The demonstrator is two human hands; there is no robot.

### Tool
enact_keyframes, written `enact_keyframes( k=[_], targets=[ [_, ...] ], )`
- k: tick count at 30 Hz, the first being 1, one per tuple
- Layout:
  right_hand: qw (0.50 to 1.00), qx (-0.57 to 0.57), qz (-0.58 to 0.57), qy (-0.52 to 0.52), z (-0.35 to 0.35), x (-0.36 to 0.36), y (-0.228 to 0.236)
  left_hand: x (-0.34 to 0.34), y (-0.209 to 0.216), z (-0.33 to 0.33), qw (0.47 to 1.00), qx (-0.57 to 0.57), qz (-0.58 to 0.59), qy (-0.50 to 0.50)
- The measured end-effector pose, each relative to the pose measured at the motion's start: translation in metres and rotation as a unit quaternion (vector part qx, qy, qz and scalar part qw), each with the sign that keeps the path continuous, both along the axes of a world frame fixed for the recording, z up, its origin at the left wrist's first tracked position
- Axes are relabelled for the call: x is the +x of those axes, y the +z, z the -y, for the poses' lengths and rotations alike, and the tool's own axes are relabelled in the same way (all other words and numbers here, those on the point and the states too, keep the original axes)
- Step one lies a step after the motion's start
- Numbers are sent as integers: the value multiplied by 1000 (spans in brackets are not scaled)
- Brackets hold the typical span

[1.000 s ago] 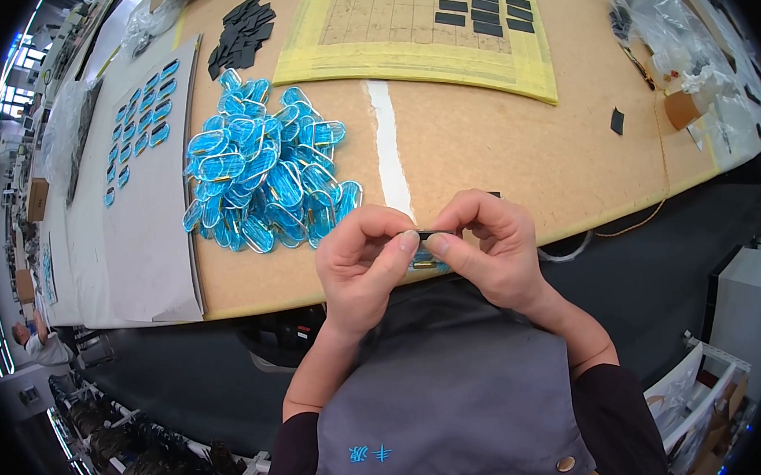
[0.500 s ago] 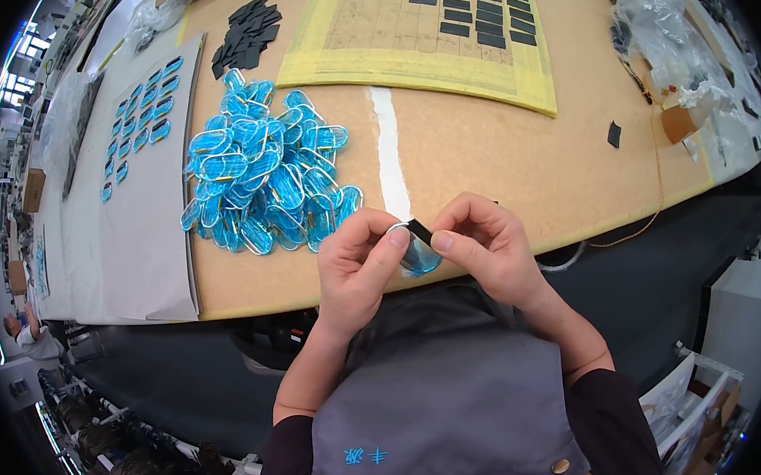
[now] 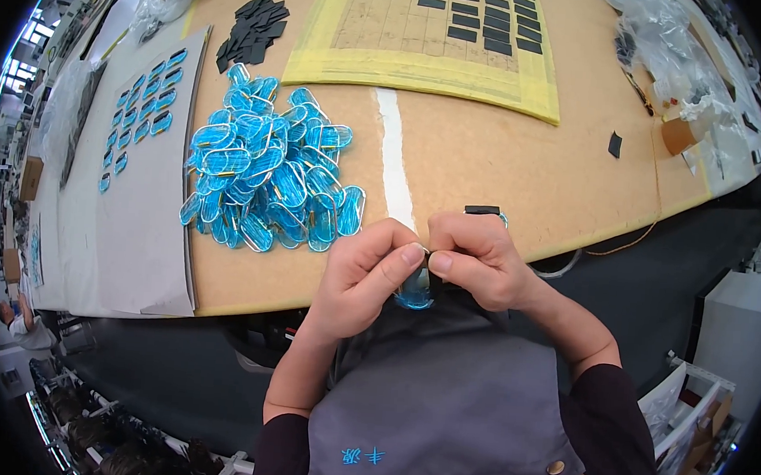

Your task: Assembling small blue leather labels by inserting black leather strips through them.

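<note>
Over the table's near edge, my left hand point(image 3: 362, 270) and my right hand point(image 3: 478, 260) meet, thumbs and forefingers pinched close together. Between them hangs a small oval blue loop point(image 3: 414, 295) that looks like coiled blue strands. A black strip at its top is mostly covered by my fingertips. Just beyond my right hand lies another black strip point(image 3: 482, 209) with a bit of blue beside it. To the left of my hands spreads a large heap of blue oval loops with pale edges point(image 3: 266, 172).
Loops with dark bands stand in rows on a grey board point(image 3: 148, 221) at left. Behind the heap is a pile of black strips point(image 3: 254, 30). A yellow-edged board point(image 3: 427, 77) carries rows of black strips. Clear plastic bags point(image 3: 667, 46) lie at far right.
Both hands have come closer together, so the black strip is now mostly hidden and the blue loop hangs lower. The strip lying beyond my right hand has come into view.
</note>
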State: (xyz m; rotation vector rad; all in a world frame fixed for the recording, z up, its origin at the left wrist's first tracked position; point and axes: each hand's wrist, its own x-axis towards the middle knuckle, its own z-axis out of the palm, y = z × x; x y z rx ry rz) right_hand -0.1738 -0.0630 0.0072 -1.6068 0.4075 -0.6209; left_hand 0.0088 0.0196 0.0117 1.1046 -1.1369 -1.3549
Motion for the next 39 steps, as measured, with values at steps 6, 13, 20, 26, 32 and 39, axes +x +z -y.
enact_keyframes(
  k=[6,13,20,26,32,39],
  targets=[
    [963,230,137,-42,-25,18,-17,-17,9,-2,964,95,-243,51],
    [989,-38,123,-76,-14,14,-19,-20,-4,-6,991,-33,-57,112],
    [997,69,38,-20,-14,10,-5,-12,-5,-4,989,-25,-73,129],
    [998,64,7,-1,-21,11,-2,-16,-5,-4,985,-19,-91,147],
    [978,173,109,-39,-33,19,-2,-24,3,-5,968,41,-192,154],
    [993,121,3,12,-25,15,0,-19,0,2,967,-3,-118,226]
  ],
)
